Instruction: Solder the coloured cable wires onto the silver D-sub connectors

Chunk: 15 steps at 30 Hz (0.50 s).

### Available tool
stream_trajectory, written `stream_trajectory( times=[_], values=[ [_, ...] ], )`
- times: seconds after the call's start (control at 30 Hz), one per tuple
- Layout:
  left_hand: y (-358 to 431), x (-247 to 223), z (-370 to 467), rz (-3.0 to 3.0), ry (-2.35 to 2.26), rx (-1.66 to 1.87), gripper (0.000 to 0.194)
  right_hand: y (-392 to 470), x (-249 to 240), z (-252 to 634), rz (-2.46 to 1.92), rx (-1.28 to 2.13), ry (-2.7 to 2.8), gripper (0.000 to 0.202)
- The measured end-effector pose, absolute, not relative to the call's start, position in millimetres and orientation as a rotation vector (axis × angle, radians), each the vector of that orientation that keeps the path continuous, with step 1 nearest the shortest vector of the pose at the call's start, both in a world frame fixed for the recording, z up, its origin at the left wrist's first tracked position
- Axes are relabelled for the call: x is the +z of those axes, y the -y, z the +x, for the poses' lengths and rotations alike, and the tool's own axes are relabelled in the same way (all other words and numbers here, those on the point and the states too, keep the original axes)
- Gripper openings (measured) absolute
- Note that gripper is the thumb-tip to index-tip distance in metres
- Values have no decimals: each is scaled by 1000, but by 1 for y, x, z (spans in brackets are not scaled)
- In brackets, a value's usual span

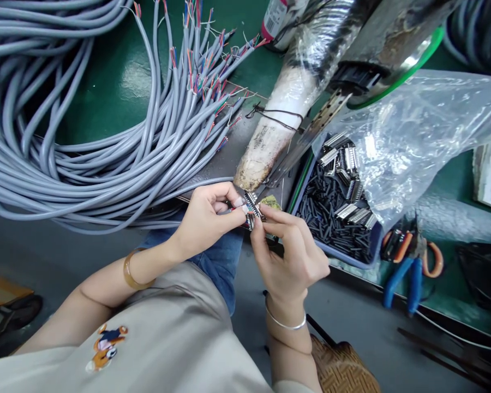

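At the bench edge, my left hand (208, 218) pinches the end of a grey cable, whose thin coloured wires show at the fingertips. A small metal multi-pin connector (251, 203) lies right at those wires, below the white tube's mouth. My right hand (288, 243) is closed, thumb and forefinger at the connector's right side; what exactly sits between these fingertips is too small to make out. A yellowish sponge (270, 202) is just behind the right fingers.
Grey cables (118, 158) with stripped ends cover the left. A taped tube (270, 125) slants down above the hands. Right of it stand a blue bin (331, 252) of connectors and black sleeves, a plastic bag (405, 125), and blue-handled pliers (414, 284).
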<state>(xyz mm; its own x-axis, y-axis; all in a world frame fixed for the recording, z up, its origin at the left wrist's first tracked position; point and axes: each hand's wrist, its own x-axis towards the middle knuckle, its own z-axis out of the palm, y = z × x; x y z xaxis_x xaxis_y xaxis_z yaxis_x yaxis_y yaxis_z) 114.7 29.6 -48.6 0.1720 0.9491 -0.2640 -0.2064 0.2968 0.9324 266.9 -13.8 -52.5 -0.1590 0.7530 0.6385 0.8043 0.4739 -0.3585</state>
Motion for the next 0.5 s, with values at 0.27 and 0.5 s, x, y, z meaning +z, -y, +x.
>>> stream_trajectory(
  times=[0.27,0.5],
  values=[
    [-8,-48,109,1315,-1010,913,11,32,-44,281,-1460,211,1658,13],
    [0,-55,94,1583,-847,909,11,39,-28,279,-1376,472,1802,16]
  ],
)
